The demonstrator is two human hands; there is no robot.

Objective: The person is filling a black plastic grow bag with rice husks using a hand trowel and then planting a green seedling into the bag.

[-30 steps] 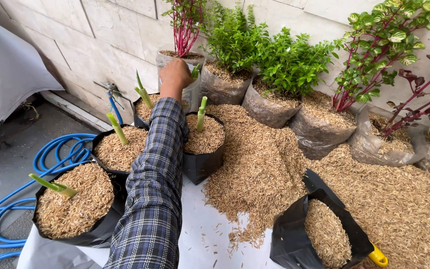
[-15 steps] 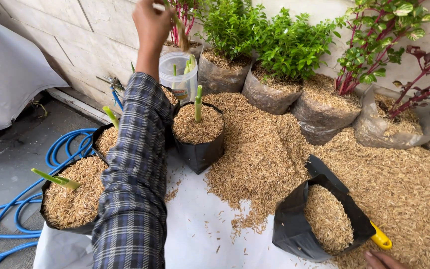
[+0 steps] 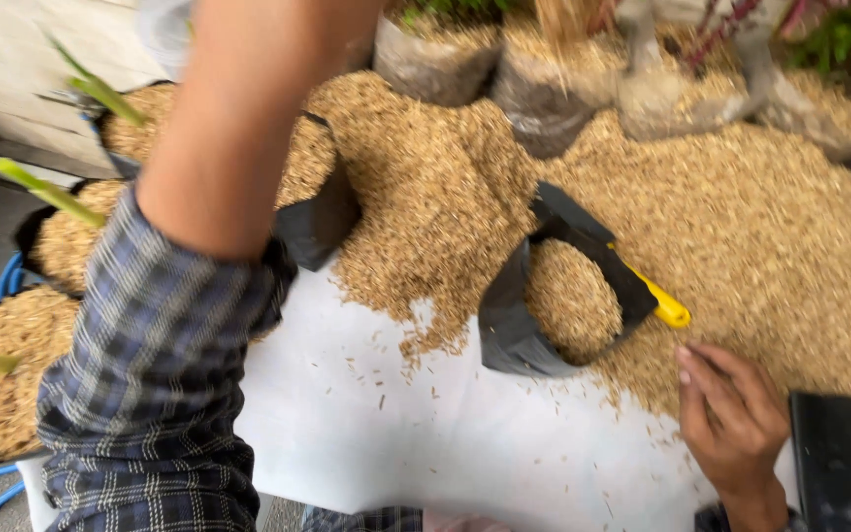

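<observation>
A big heap of rice husks [image 3: 741,217] lies on a white sheet [image 3: 425,433]. At the heap's near edge sits a black grow bag [image 3: 519,325], tipped over and open, with husks inside. It looks soft and floppy, so I think it would sag if lifted by one side; holding the rim with two hands seems best. The loose husks look light and would spill easily. More filled black bags with green cuttings [image 3: 51,192] stand left of the heap. A yellow scoop handle [image 3: 664,303] pokes out just behind the tipped bag. The right hand [image 3: 731,414] rests on the sheet near the bag, fingers loose, holding nothing. The left arm [image 3: 219,167] is raised; its hand is out of view.
</observation>
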